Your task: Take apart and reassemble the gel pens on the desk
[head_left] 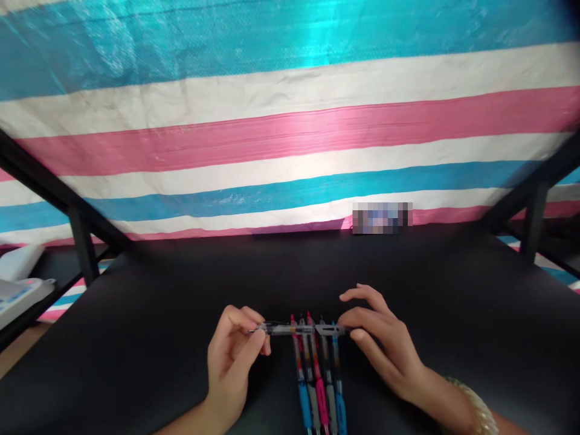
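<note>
My left hand pinches the clear barrel end of a pen between thumb and fingertips. The pen lies level, crosswise above a row of pens. Its grey grip points right, and a thin line shows where grip and clear barrel meet. At the dark tip end, the thumb and index finger of my right hand close on the pen, with the other fingers raised. Below, several click pens lie side by side, among them a pink-grip pen, a blue-grip pen and a grey-grip pen.
A black table spreads under both hands. Behind it hangs a striped tarp. A blurred-out small object stands at the back edge. Black frame bars rise at the sides, and a white device sits at far left.
</note>
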Demonstrator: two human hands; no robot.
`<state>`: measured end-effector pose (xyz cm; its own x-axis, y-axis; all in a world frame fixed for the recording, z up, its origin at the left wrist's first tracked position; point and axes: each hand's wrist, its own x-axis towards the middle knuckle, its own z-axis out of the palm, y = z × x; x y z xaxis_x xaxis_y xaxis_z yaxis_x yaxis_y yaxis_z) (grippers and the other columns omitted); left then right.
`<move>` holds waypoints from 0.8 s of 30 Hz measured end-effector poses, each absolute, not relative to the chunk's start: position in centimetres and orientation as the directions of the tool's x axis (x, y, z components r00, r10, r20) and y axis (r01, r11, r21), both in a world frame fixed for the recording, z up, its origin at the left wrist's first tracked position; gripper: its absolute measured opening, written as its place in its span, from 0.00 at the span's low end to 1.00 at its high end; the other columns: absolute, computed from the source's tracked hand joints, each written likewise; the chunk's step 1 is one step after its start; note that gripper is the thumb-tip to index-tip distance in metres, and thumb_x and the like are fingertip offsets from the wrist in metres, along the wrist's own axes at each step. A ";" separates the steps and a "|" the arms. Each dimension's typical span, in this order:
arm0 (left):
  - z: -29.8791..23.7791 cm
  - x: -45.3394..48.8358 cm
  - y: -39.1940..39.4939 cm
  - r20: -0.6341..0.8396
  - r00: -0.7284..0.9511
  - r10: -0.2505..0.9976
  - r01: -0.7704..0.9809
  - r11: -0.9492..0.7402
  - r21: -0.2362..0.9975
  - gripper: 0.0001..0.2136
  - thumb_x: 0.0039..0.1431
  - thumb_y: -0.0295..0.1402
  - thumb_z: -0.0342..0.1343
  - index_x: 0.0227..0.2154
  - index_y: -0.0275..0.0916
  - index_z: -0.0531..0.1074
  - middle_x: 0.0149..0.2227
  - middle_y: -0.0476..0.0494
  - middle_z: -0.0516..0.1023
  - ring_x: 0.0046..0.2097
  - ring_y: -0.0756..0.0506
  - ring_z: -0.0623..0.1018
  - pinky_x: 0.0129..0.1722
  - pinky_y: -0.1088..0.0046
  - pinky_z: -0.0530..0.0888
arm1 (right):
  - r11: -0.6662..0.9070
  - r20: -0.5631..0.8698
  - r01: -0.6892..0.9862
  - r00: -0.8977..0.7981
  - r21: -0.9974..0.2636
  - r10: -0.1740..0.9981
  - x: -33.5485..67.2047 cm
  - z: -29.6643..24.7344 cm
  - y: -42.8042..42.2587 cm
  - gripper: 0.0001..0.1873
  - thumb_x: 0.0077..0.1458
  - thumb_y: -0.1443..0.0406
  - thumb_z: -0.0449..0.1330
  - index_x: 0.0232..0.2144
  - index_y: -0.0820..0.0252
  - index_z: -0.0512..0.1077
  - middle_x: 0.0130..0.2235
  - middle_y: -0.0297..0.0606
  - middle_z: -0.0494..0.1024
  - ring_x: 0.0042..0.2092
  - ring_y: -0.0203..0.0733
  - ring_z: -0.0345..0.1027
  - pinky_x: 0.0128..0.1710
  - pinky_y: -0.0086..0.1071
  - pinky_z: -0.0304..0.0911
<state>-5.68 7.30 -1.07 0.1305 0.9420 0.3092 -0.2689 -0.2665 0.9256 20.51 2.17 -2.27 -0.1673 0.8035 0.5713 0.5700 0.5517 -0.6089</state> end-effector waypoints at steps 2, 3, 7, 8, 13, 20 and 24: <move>-1.1 -5.7 7.3 0.307 0.120 0.944 -0.271 -0.266 0.925 0.07 0.66 0.32 0.65 0.33 0.40 0.74 0.33 0.49 0.75 0.26 0.51 0.77 0.27 0.77 0.75 | 0.562 0.594 0.559 -0.149 -0.609 0.791 20.4 -2.4 2.3 0.18 0.66 0.69 0.60 0.56 0.51 0.70 0.41 0.37 0.83 0.56 0.54 0.73 0.66 0.55 0.55; -1.1 -5.7 7.3 0.303 0.114 0.946 -0.271 -0.264 0.926 0.07 0.66 0.32 0.65 0.33 0.40 0.74 0.33 0.49 0.75 0.26 0.52 0.77 0.27 0.77 0.75 | 0.566 0.611 0.559 -0.127 -0.607 0.781 20.3 -2.6 2.3 0.22 0.65 0.70 0.61 0.59 0.51 0.68 0.42 0.37 0.83 0.54 0.53 0.73 0.66 0.55 0.55; -1.2 -5.8 7.2 0.286 0.117 0.951 -0.275 -0.245 0.929 0.07 0.66 0.32 0.65 0.33 0.41 0.74 0.33 0.51 0.74 0.26 0.52 0.77 0.27 0.78 0.74 | 0.559 0.650 0.578 -0.064 -0.594 0.757 20.0 -3.4 2.6 0.13 0.64 0.73 0.61 0.46 0.50 0.71 0.40 0.35 0.81 0.51 0.49 0.76 0.66 0.54 0.56; -1.3 -5.8 7.2 0.285 0.122 0.951 -0.277 -0.243 0.930 0.07 0.66 0.32 0.65 0.33 0.41 0.74 0.33 0.51 0.75 0.26 0.52 0.77 0.27 0.78 0.75 | 0.551 0.643 0.580 -0.060 -0.600 0.764 20.0 -3.5 2.7 0.11 0.65 0.72 0.61 0.44 0.50 0.71 0.40 0.35 0.80 0.51 0.50 0.76 0.66 0.54 0.56; -1.3 -5.7 7.2 0.291 0.141 0.946 -0.288 -0.242 0.926 0.06 0.66 0.33 0.65 0.33 0.41 0.74 0.33 0.51 0.75 0.26 0.52 0.77 0.27 0.79 0.75 | 0.549 0.605 0.563 -0.107 -0.617 0.789 20.4 -3.2 2.8 0.07 0.72 0.63 0.57 0.38 0.50 0.71 0.35 0.35 0.79 0.49 0.51 0.75 0.68 0.56 0.48; -1.2 -5.7 7.3 0.275 0.122 0.954 -0.300 -0.229 0.926 0.07 0.66 0.33 0.65 0.33 0.41 0.73 0.33 0.51 0.75 0.26 0.53 0.77 0.27 0.79 0.74 | 0.552 0.628 0.616 -0.116 -0.562 0.769 20.3 -3.1 2.8 0.09 0.67 0.70 0.60 0.43 0.49 0.69 0.37 0.34 0.79 0.48 0.48 0.73 0.66 0.53 0.50; -1.2 -5.7 7.1 0.291 0.139 0.947 -0.304 -0.239 0.922 0.07 0.66 0.33 0.65 0.34 0.41 0.74 0.34 0.50 0.75 0.26 0.52 0.77 0.27 0.78 0.75 | 0.537 0.558 0.589 -0.169 -0.604 0.812 20.3 -2.7 2.4 0.08 0.69 0.70 0.56 0.38 0.51 0.67 0.33 0.32 0.75 0.48 0.49 0.70 0.66 0.55 0.46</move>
<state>-5.70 7.14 -1.17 0.1389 0.9467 0.2907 -0.3039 -0.2386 0.9223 20.35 2.44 -2.68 -0.1689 0.8123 0.5582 0.5888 0.5374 -0.6038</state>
